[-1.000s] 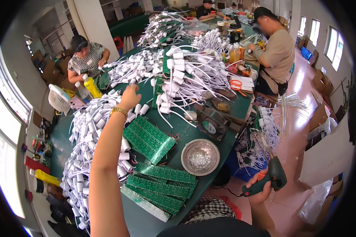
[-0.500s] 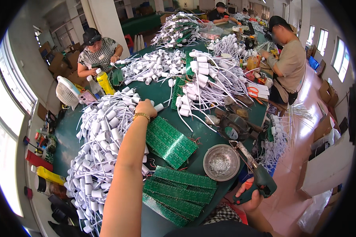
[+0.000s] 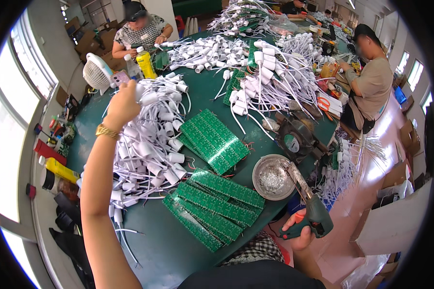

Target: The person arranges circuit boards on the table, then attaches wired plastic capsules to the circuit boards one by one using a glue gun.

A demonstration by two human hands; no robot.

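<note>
At the far left of the table, my left hand (image 3: 123,107) is closed, with a white lamp holder (image 3: 139,91) at its fingers; motion blurs them. Below and beside it spreads a pile of white lamp holders with cords (image 3: 152,144). My right hand (image 3: 300,232) grips a dark green soldering gun (image 3: 319,216) with an orange trigger. The gun's metal front end reaches over the rim of a round metal bowl (image 3: 261,187) holding shiny silvery bits. Between my hands lie two stacks of green circuit boards, one farther off (image 3: 212,137) and one fanned out nearer (image 3: 217,207).
A small black fan (image 3: 294,139) stands beyond the bowl. More lamp holders (image 3: 265,86) heap up across the table. A white fan (image 3: 97,74), a phone (image 3: 120,77) and a yellow bottle (image 3: 145,63) stand far left. Other people (image 3: 376,72) sit around the table.
My left hand has swung left and away across the pile, the white lamp holder at its fingers. The pile's near end has shifted away from me. My right hand keeps its grip.
</note>
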